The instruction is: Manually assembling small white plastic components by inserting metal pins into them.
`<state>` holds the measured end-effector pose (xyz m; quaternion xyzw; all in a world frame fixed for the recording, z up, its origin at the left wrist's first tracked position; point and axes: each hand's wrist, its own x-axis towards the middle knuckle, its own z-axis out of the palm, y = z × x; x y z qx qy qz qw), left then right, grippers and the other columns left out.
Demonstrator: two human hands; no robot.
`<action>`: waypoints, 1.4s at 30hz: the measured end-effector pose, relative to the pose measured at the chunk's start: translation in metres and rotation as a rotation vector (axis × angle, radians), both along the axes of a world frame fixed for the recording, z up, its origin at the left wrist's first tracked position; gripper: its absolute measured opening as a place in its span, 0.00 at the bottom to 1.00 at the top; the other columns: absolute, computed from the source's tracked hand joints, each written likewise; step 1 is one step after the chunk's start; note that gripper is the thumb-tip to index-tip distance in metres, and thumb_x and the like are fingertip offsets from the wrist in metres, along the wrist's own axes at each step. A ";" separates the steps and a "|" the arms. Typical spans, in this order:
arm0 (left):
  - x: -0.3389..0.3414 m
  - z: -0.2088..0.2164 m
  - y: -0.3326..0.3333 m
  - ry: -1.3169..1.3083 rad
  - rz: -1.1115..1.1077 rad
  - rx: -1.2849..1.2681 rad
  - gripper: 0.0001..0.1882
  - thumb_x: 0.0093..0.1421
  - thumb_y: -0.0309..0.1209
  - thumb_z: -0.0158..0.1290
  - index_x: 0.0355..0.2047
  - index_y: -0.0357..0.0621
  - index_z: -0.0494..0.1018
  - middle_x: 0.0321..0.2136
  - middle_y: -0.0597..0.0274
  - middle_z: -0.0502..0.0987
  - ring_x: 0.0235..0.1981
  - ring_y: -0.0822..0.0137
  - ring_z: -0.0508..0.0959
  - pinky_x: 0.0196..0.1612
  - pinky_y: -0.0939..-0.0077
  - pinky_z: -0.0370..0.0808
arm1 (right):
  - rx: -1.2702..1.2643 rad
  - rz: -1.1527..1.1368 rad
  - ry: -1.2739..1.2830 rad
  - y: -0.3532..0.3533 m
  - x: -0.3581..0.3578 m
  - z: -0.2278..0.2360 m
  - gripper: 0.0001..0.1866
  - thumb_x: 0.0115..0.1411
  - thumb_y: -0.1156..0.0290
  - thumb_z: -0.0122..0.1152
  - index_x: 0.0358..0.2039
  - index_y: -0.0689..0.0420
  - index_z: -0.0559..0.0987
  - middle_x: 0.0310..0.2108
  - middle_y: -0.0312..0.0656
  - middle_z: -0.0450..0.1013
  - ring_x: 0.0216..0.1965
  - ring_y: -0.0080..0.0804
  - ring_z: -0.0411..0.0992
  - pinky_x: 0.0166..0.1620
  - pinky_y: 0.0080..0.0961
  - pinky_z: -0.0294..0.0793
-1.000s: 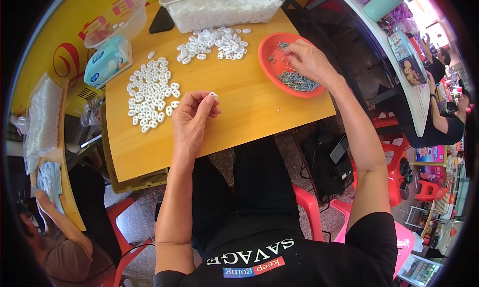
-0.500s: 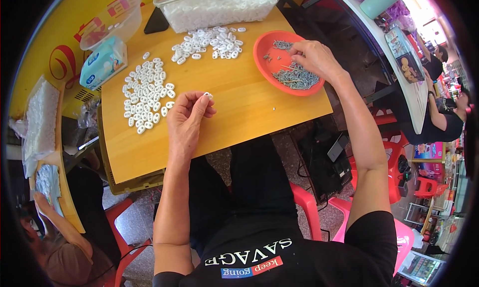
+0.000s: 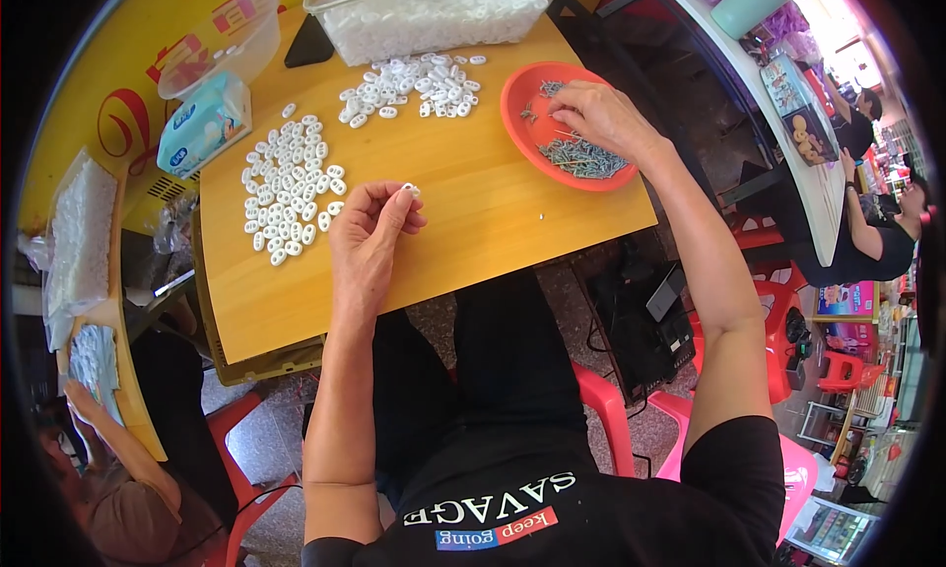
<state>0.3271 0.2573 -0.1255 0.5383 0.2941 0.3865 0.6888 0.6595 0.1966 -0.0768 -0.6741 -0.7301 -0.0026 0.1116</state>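
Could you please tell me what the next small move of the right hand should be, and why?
Perhaps the right hand should pinch one of the small metal pieces. Its fingers are at the red bowl that holds them, and the left hand already holds a small white piece. I cannot see whether the right fingertips already grip anything.

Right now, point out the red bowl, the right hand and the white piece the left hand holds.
Red bowl (image 3: 541, 130), head view: bare inner surface.
Right hand (image 3: 603, 117), head view: back of the hand.
White piece (image 3: 410, 188), head view: its exposed end.
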 end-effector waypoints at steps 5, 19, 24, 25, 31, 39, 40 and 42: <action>-0.001 -0.001 0.000 0.001 0.003 0.000 0.10 0.65 0.30 0.53 0.39 0.34 0.72 0.31 0.61 0.77 0.30 0.73 0.76 0.36 0.80 0.74 | 0.013 -0.014 -0.037 0.000 -0.003 0.000 0.06 0.57 0.71 0.59 0.33 0.59 0.78 0.32 0.43 0.74 0.37 0.45 0.74 0.40 0.36 0.73; -0.007 -0.001 0.004 -0.096 0.019 -0.118 0.08 0.65 0.30 0.53 0.38 0.38 0.73 0.30 0.61 0.78 0.30 0.72 0.77 0.36 0.79 0.73 | 0.254 -0.137 0.743 0.005 -0.059 0.008 0.09 0.60 0.77 0.58 0.41 0.61 0.77 0.28 0.37 0.73 0.28 0.18 0.71 0.32 0.16 0.72; -0.006 -0.001 0.004 -0.101 0.003 -0.101 0.09 0.64 0.31 0.54 0.38 0.37 0.73 0.30 0.61 0.78 0.30 0.72 0.77 0.36 0.79 0.73 | 0.181 -0.028 1.056 0.006 -0.131 0.000 0.09 0.63 0.75 0.57 0.42 0.64 0.79 0.33 0.34 0.74 0.29 0.17 0.72 0.34 0.14 0.73; -0.005 -0.001 0.004 -0.101 -0.006 -0.083 0.09 0.64 0.31 0.54 0.38 0.36 0.73 0.30 0.60 0.78 0.30 0.72 0.77 0.36 0.79 0.74 | 0.174 -0.025 1.058 0.006 -0.143 -0.003 0.09 0.63 0.75 0.57 0.42 0.64 0.79 0.33 0.34 0.74 0.29 0.17 0.72 0.34 0.14 0.73; -0.004 -0.001 0.003 -0.077 -0.005 -0.065 0.12 0.65 0.33 0.53 0.38 0.34 0.72 0.29 0.61 0.77 0.30 0.74 0.77 0.35 0.80 0.75 | 0.007 -0.100 1.467 0.013 -0.173 -0.029 0.11 0.63 0.72 0.59 0.43 0.66 0.77 0.33 0.39 0.75 0.27 0.19 0.70 0.37 0.20 0.76; -0.005 -0.001 0.003 -0.096 -0.007 -0.064 0.11 0.65 0.33 0.53 0.37 0.34 0.72 0.28 0.61 0.78 0.29 0.74 0.77 0.34 0.80 0.75 | 0.052 -0.108 1.595 0.012 -0.183 -0.036 0.12 0.61 0.66 0.63 0.35 0.64 0.77 0.28 0.36 0.74 0.24 0.18 0.69 0.30 0.15 0.70; -0.005 -0.001 0.003 -0.091 -0.012 -0.065 0.11 0.65 0.33 0.53 0.37 0.34 0.72 0.28 0.61 0.78 0.29 0.74 0.77 0.34 0.80 0.75 | 0.054 -0.110 1.574 0.012 -0.183 -0.036 0.12 0.62 0.65 0.63 0.35 0.64 0.77 0.28 0.36 0.74 0.24 0.18 0.69 0.30 0.15 0.70; -0.006 -0.001 0.004 -0.079 -0.011 -0.057 0.11 0.65 0.32 0.53 0.37 0.34 0.71 0.28 0.61 0.78 0.29 0.74 0.77 0.34 0.81 0.75 | 0.054 -0.110 1.565 0.011 -0.187 -0.036 0.12 0.62 0.66 0.63 0.35 0.63 0.77 0.28 0.36 0.74 0.24 0.18 0.69 0.30 0.15 0.70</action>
